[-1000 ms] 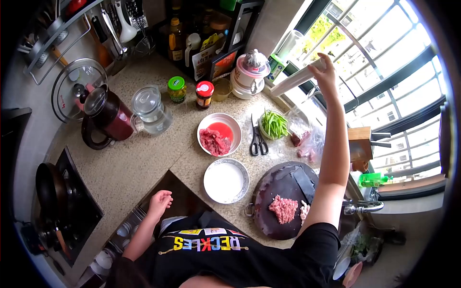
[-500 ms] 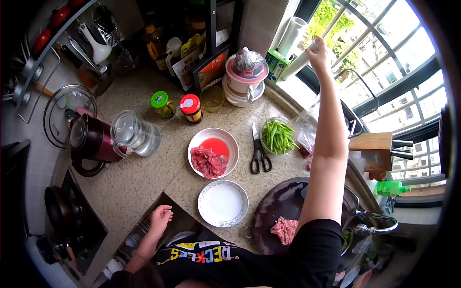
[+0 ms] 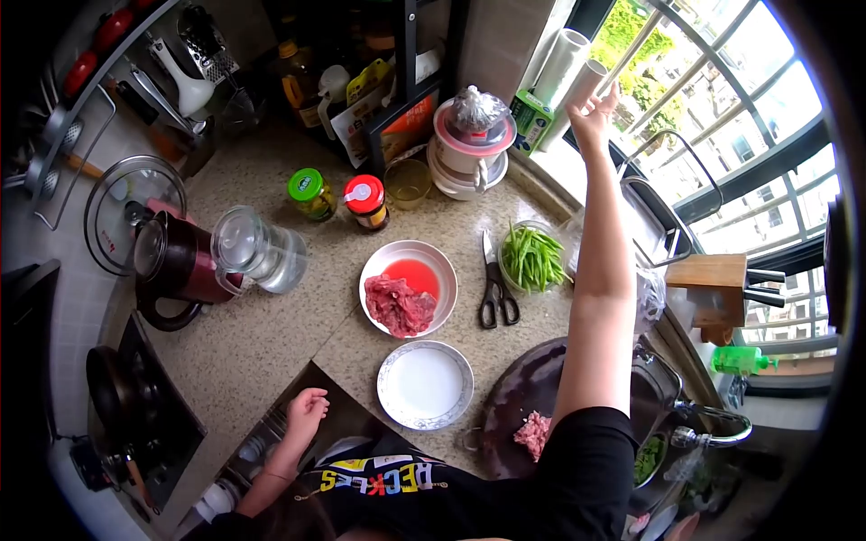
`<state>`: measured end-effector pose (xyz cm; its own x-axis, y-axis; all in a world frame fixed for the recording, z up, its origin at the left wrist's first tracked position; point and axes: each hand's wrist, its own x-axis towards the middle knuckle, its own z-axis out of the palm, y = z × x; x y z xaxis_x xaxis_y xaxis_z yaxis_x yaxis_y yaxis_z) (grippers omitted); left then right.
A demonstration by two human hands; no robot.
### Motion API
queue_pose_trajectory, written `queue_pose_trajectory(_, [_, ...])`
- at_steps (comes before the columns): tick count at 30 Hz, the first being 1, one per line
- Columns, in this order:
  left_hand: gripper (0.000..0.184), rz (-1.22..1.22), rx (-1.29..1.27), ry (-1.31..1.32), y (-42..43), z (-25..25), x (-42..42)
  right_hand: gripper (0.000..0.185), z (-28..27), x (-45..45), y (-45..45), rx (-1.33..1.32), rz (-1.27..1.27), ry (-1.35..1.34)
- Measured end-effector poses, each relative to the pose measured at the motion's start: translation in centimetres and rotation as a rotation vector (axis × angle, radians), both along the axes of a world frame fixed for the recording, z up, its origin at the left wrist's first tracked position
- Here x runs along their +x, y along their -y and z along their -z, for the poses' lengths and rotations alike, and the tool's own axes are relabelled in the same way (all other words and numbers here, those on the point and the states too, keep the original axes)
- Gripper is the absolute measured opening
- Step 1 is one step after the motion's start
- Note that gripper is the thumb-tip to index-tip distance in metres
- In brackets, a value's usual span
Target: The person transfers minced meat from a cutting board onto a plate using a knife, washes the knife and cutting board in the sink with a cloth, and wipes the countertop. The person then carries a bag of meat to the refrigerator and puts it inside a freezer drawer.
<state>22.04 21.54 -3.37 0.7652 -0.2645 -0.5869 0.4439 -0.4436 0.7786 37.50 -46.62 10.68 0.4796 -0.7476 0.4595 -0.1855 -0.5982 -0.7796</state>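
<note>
In the upper right of the frame, the right hand point(image 3: 591, 124) reaches out to the window sill, its fingers spread apart just beside a pale roll point(image 3: 585, 84) that stands on end there (whether a fingertip brushes it, I cannot tell). A second roll point(image 3: 559, 70), shinier, stands next to it on the left, with a green box point(image 3: 532, 119) just below. At the lower left, the left hand point(image 3: 307, 408) is empty, its fingers loosely curled, near the front edge of the speckled table point(image 3: 234, 361).

In the middle of the frame, a white bowl point(image 3: 451, 275) holds raw meat point(image 3: 400, 307) in reddish liquid, and a white dish point(image 3: 468, 383) with a patterned rim is just below it. To their right lie black-handled scissors point(image 3: 498, 302), next to a bowl of sliced green vegetables point(image 3: 532, 257). At the lower right, minced meat point(image 3: 532, 435) sits on a dark round board point(image 3: 516, 392), partly hidden by the right arm and sleeve.
</note>
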Motion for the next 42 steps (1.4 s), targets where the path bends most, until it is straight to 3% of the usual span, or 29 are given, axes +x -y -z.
queue_pose_trajectory(5, [0.015,-0.027,-0.03,0.0,-0.6,0.3,-0.5,0.095,2.7,0.1,0.7,-0.043,-0.019,-0.077])
queue_pose_trajectory(12, [0.016,0.022,-0.073,0.023,-0.7,-0.8,-0.9,0.096,1.3,-4.0,-4.0,-0.093,0.13,-0.226])
queue_pose_trajectory(14, [0.017,0.084,-0.068,0.037,-1.1,-1.1,-0.7,0.094,1.0,-6.5,-5.2,0.061,0.118,-0.341])
queue_pose_trajectory(18, [0.017,0.14,-0.131,0.077,-1.0,-1.7,0.3,0.065,-0.8,-15.5,-10.4,0.073,-0.049,-0.419])
queue_pose_trajectory(20, [0.017,0.178,-0.159,0.101,-0.5,-2.4,0.7,0.041,-2.2,-22.3,-14.5,-0.338,-0.105,-0.41])
queue_pose_trajectory(23, [0.016,0.279,-0.18,0.129,0.9,-3.5,0.4,0.029,-3.5,-35.9,-20.4,-0.27,-0.01,-0.523])
queue_pose_trajectory(28, [0.014,0.454,-0.277,0.264,3.0,-4.3,-0.9,0.04,0.8,-54.6,-26.6,-0.06,0.429,-0.684])
queue_pose_trajectory(32, [0.014,0.628,-0.3,0.367,5.7,-5.4,-2.7,0.056,5.0,-63.4,-31.6,0.076,0.529,-0.853])
queue_pose_trajectory(38, [0.013,0.776,-0.328,0.409,7.3,-6.1,-7.1,0.069,10.0,-66.1,-30.2,0.0,0.548,-0.822])
queue_pose_trajectory(42, [0.012,0.795,-0.296,0.436,7.8,-6.8,-11.0,0.062,11.3,-64.6,-25.5,-0.032,0.516,-0.878])
